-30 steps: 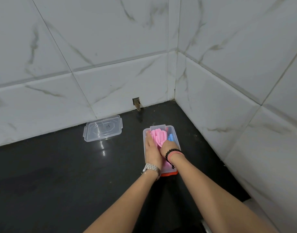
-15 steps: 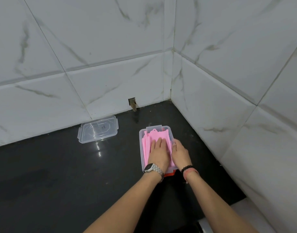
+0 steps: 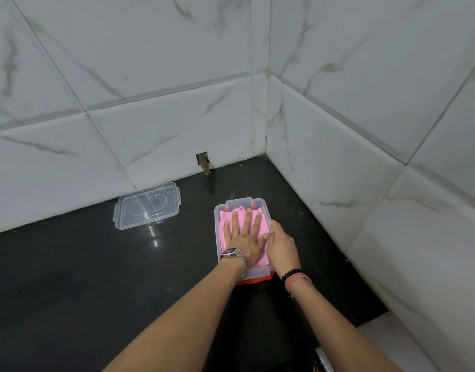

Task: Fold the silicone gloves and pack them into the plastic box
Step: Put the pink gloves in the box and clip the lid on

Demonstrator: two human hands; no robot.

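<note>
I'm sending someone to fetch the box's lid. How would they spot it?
On the black counter, look along the back tiled wall, left of the plastic box holding the pink gloves. The lid lies flat there: clear, rectangular, with clip tabs, nothing on it.

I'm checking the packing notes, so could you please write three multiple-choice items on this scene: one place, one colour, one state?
1. Where does the lid lie?
A. on the box
B. on the counter left of the box
C. against the right wall

2. What colour are the gloves on top in the box?
A. pink
B. green
C. yellow

3. How is the left hand?
A. clenched in a fist
B. lifting the lid
C. flat with spread fingers, pressing the gloves

Answers: 1 B, the lid rests apart near the back wall; 2 A, pink shows around the fingers; 3 C, the palm lies on them.
</note>
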